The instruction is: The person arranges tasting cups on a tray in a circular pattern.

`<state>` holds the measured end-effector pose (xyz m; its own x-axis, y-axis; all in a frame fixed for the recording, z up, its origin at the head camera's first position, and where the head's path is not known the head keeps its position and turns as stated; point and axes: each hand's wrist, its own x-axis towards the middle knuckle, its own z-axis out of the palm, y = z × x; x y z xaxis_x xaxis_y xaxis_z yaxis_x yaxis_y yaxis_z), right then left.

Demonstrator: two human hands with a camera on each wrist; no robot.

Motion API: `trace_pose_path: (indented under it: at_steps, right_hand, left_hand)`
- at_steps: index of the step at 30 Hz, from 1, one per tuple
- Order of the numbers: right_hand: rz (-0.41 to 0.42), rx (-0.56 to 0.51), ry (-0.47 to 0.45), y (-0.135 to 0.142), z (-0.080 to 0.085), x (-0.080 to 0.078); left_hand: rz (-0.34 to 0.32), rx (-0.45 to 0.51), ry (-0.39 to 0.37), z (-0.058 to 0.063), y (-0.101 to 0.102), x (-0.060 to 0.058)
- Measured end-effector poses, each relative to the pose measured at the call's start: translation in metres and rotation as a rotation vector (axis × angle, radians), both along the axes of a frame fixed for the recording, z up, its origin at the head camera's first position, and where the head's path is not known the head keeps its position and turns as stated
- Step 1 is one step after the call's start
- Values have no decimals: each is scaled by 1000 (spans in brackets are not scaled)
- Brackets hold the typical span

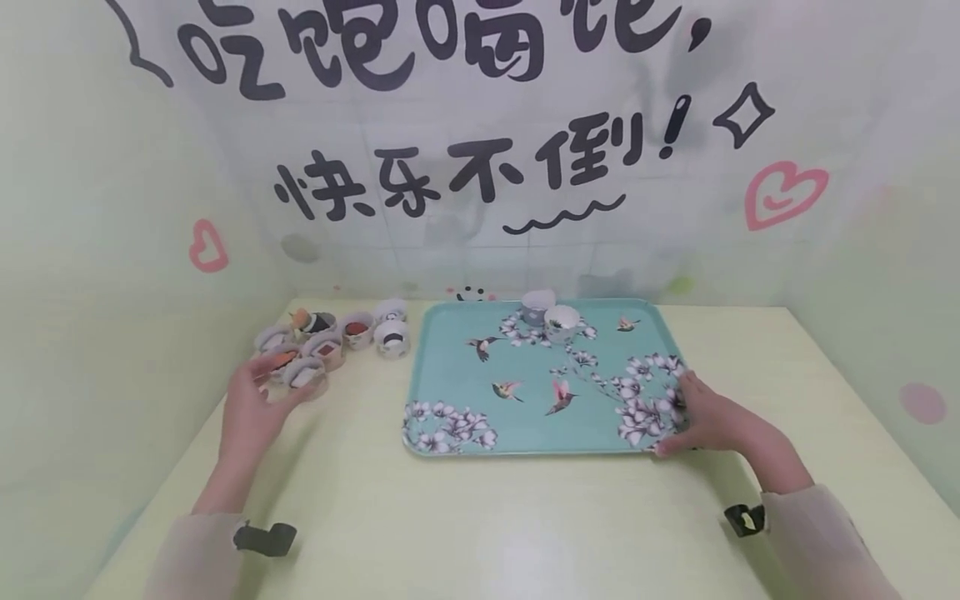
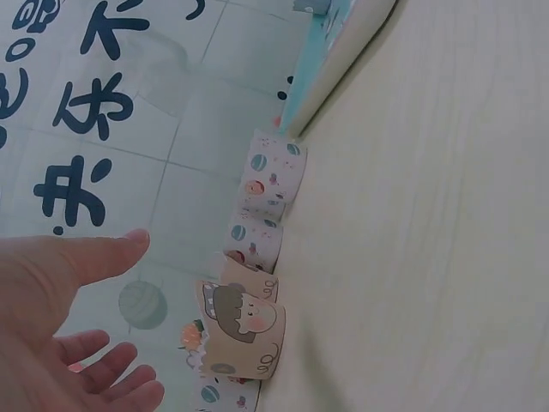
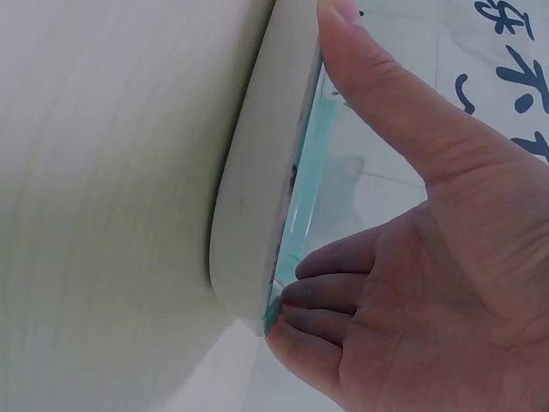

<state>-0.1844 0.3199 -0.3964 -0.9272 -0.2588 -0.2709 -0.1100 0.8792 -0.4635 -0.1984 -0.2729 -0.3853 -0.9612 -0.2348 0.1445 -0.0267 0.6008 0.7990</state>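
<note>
Where the printed paper cups (image 1: 327,350) stand: upright in a close cluster on the pale table (image 1: 487,525), left of the turquoise hummingbird tray (image 1: 450,358); most contents too small to identify.
Tan cartoon-face cup (image 2: 244,330): within that cluster, beyond the left hand (image 1: 253,408) in the left wrist view.
Left hand: thumb and fingers apart at the cluster; whether it touches a cup, cannot tell.
Hummingbird tray: flat on the table, bearing two pale cups (image 1: 561,325) near its far edge.
Right hand (image 1: 716,417): spread around the near right corner, touching the tray rim.
Cup handling: probably light, thin-walled, easily dented; best taken gently by the side wall, kept level.
Tray handling: likely stiff and smooth; raised rim offers purchase.
</note>
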Motion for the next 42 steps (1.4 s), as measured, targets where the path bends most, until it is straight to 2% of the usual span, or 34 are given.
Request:
trace_pose_path:
  at_steps: [6,12,17,19,21,24,26,27,31,34,38,42]
  right_hand:
    - [-16,6,-8,-2,1,-4]
    - [-24,6,-21,-2,-1,-3]
    - [-36,5,-37,-6,-3,-3]
    - [-38,5,-44,-7,-3,-3]
    - [-38,6,-50,-7,-4,-2]
    - [-27,10,-38,-6,-4,-2]
    - [-19,13,-21,-4,-4,-3]
    - [-19,14,-16,-4,-3,-4]
    - [-19,9,-2,-3,1,-7]
    - [-25,-3,-13,-5,2,-7]
    - [-41,-5,-27,-6,-4,-1]
    - [-35,14,-14,-4,-3,1]
  left_hand:
    - [-9,-7,-49,-10,-7,-8]
    - [21,4,-143,-18,-8,-17]
    - [49,-23,-177,-25,-14,-23]
    - [57,-46,-183,-28,-15,-25]
    - [64,-79,-145,-31,-17,-29]
    - [68,-108,-130,-35,-17,-34]
    - [68,-102,-120,-35,-17,-38]
    - [70,-89,-140,-34,-17,-38]
    - [55,-83,-166,-28,-16,-47]
    - [11,-127,-126,-27,-18,-51]
    - [-34,-198,-109,-36,-21,-48]
    - [-51,-194,-173,-38,-19,-44]
